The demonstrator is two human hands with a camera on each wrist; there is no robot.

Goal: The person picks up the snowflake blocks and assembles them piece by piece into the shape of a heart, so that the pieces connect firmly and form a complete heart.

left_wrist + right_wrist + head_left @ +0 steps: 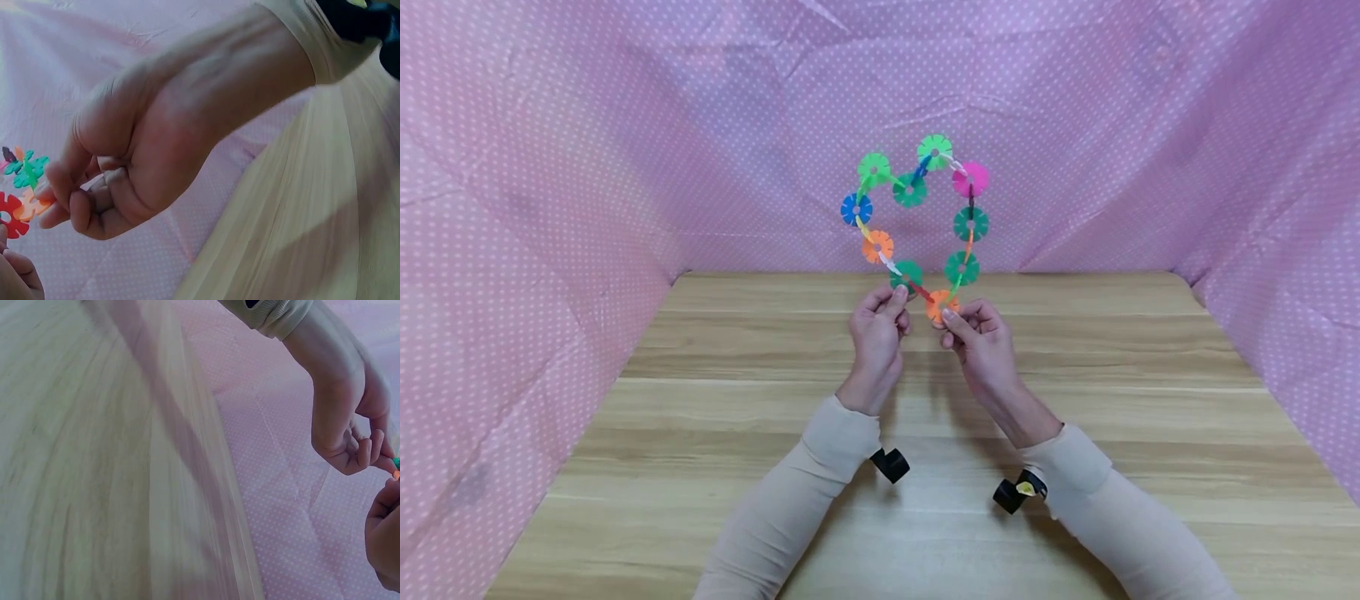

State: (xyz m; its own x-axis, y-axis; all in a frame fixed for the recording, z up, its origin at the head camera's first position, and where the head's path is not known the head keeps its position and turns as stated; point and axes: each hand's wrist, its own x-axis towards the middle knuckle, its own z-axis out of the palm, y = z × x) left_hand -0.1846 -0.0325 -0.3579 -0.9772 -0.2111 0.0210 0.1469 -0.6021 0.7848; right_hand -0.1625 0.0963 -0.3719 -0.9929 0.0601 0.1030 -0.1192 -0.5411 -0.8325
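A closed heart-shaped chain of notched plastic discs point(971, 223) is held up above the table, in green, blue, orange, pink and other colours. At its lower left my left hand point(877, 337) pinches a dark green disc point(907, 275) between thumb and fingers. My right hand point(987, 346) pinches the orange disc point(936, 307) at the bottom tip. A red disc point(9, 215) joins these two, seen edge-on in the head view. In the left wrist view, the right hand point(131, 144) grips the orange disc. The right wrist view shows mostly the left hand point(344, 406), with the chain nearly cut off.
A wood-grain table point(700, 433) lies beneath both forearms. Pink dotted cloth point(775, 100) hangs behind it and along both sides. Small black wrist cameras hang under the cuffs, one at the left wrist point(891, 465) and one at the right point(1008, 497).
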